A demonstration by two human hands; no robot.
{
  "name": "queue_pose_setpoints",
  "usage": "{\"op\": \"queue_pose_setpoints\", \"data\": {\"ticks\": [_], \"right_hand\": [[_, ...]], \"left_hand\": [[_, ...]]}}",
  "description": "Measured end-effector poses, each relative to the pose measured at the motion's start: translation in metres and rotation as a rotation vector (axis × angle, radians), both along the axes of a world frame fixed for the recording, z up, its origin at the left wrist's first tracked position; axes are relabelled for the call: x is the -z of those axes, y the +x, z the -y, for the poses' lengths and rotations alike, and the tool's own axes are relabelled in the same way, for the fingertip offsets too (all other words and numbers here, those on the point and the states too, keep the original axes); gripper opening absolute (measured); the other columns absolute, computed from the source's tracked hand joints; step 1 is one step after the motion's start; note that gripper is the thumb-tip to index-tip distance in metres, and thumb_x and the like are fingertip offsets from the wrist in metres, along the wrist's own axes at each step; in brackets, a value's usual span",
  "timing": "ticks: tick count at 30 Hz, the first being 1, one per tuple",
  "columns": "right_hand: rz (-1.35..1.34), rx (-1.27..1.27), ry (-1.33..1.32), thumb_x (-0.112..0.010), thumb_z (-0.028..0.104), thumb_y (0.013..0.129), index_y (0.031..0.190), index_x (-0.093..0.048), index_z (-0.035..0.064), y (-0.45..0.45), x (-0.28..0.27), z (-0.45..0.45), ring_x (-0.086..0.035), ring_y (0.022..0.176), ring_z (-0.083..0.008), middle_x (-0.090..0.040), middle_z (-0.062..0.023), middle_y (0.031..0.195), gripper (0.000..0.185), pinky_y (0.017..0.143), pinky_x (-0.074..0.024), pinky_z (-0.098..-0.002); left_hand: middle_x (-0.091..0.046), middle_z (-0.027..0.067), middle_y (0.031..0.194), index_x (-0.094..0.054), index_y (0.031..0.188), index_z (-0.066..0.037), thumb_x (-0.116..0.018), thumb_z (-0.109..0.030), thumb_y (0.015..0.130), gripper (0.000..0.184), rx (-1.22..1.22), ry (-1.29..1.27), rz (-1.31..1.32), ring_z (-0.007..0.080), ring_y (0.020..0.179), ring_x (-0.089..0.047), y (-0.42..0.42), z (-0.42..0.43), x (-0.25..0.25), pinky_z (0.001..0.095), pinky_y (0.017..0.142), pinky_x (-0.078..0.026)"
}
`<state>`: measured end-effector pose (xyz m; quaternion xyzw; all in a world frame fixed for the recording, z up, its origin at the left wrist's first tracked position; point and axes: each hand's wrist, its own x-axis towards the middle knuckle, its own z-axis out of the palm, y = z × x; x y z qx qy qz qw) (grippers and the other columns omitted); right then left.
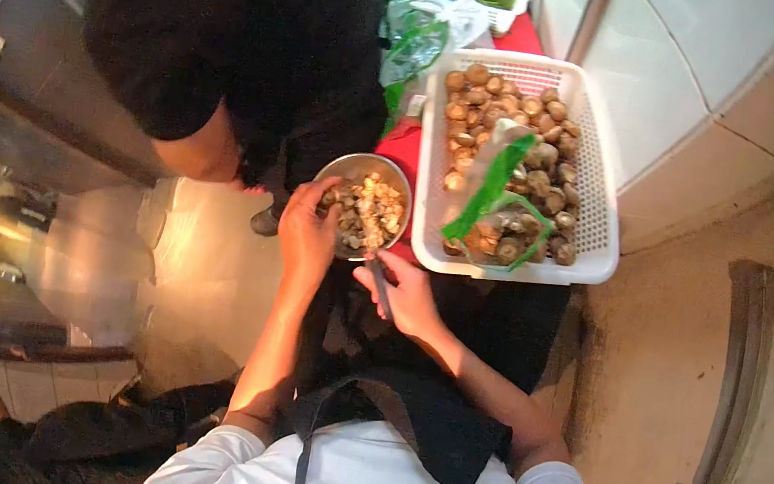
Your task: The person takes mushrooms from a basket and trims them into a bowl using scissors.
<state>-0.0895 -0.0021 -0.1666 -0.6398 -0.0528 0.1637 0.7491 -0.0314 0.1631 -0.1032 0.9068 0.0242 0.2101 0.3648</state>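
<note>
Dark handle [379, 292] sits gripped in the right hand [410, 298]; the left hand [308, 228] curls over mushroom pieces [374, 208] in a metal bowl [404, 176], its grip unclear. Beyond, to their right, a white basket [600, 237] holds whole mushrooms [538, 182].

A shiny metal bowl [325, 171] sits near a smooth white plastic basket [599, 243], matt-capped mushrooms [538, 181] and a glossy green plastic bag [497, 187] inside, glazed tiles [655, 82] at upper right.

The lone view looks forward and steeply down from the head.
</note>
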Motion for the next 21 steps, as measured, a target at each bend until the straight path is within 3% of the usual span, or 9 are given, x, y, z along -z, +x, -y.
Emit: {"op": "queue_pose_setpoints", "data": {"ticks": [2,4,9,11,13,15,18,21], "right_hand": [[0.216,0.053,-0.127,-0.078,0.026,0.092,0.117,-0.066,0.0,-0.001,-0.001,0.001,-0.051,0.059,-0.0053,-0.06,0.0021,0.07,0.039,0.053,-0.0425,-0.0246],[0.305,0.092,-0.16,-0.081,0.029,0.089,0.114,-0.067,-0.0025,-0.003,-0.016,0.008,-0.055,0.069,-0.0081,-0.065,-0.003,0.074,0.043,0.064,-0.0478,-0.0288],[0.294,0.08,-0.241,-0.082,0.03,0.087,0.118,-0.067,-0.0026,-0.006,-0.014,0.018,-0.059,0.07,-0.0101,-0.068,-0.0096,0.078,0.047,0.067,-0.0502,-0.0304],[0.296,0.098,-0.25,-0.082,0.031,0.087,0.118,-0.067,-0.0026,-0.007,-0.014,0.019,-0.061,0.071,-0.0117,-0.069,-0.0109,0.08,0.048,0.068,-0.0512,-0.0314],[0.317,0.097,-0.222,-0.082,0.033,0.086,0.116,-0.067,-0.0028,-0.006,-0.011,0.018,-0.064,0.072,-0.0198,-0.07,-0.0149,0.083,0.048,0.07,-0.0521,-0.0349],[0.311,0.111,-0.137,-0.08,0.034,0.086,0.107,-0.067,-0.0036,-0.007,-0.012,0.014,-0.064,0.072,-0.0301,-0.067,-0.019,0.083,0.045,0.069,-0.0513,-0.0388],[0.364,0.087,-0.222,-0.083,0.032,0.086,0.118,-0.067,-0.0032,-0.006,-0.005,0.015,-0.063,0.073,-0.0136,-0.07,-0.0158,0.083,0.051,0.07,-0.0526,-0.0333],[0.328,0.096,-0.231,-0.083,0.03,0.086,0.121,-0.066,-0.0029,-0.007,-0.003,0.013,-0.062,0.073,-0.0115,-0.067,-0.0149,0.08,0.05,0.069,-0.0524,-0.033]], "left_hand": [[-0.068,0.0156,0.112,-0.069,0.116,-0.005,-0.073,0.006,0.077,0.041,0.022,0.099,0.016,0.0343,0.107,-0.067,0.002,0.009,-0.01,0.0401,0.092,-0.053],[-0.069,0.0157,0.112,-0.069,0.116,-0.005,-0.072,0.006,0.078,0.04,0.022,0.101,0.018,0.0336,0.106,-0.067,0.005,0.012,-0.014,0.04,0.091,-0.053],[-0.071,0.018,0.107,-0.07,0.119,-0.003,-0.07,0.002,0.085,0.034,0.006,0.129,0.158,0.0331,0.097,-0.07,0.023,0.006,-0.02,0.0389,0.086,-0.055],[-0.073,0.017,0.102,-0.07,0.118,-0.001,-0.069,-0.001,0.087,0.031,0.024,0.02,0.142,0.0282,0.09,-0.072,0.032,0.012,-0.027,0.0362,0.081,-0.055],[-0.074,0.016,0.101,-0.07,0.118,0.0,-0.069,-0.001,0.087,0.03,0.056,-0.109,-0.004,0.0248,0.087,-0.073,0.037,0.021,-0.038,0.0349,0.079,-0.056],[-0.074,0.0149,0.101,-0.07,0.118,0.001,-0.068,0.0,0.087,0.031,0.116,-0.025,0.027,0.0225,0.086,-0.073,0.046,0.029,-0.045,0.0338,0.077,-0.056],[-0.074,0.0155,0.104,-0.068,0.12,0.002,-0.067,0.001,0.087,0.033,0.218,-0.104,0.03,0.0215,0.086,-0.073,0.07,0.049,-0.057,0.0339,0.077,-0.057],[-0.073,0.0174,0.108,-0.066,0.123,0.001,-0.065,0.002,0.089,0.034,0.295,-0.253,0.076,0.0234,0.089,-0.074,0.097,0.087,-0.077,0.0352,0.08,-0.058]]}}
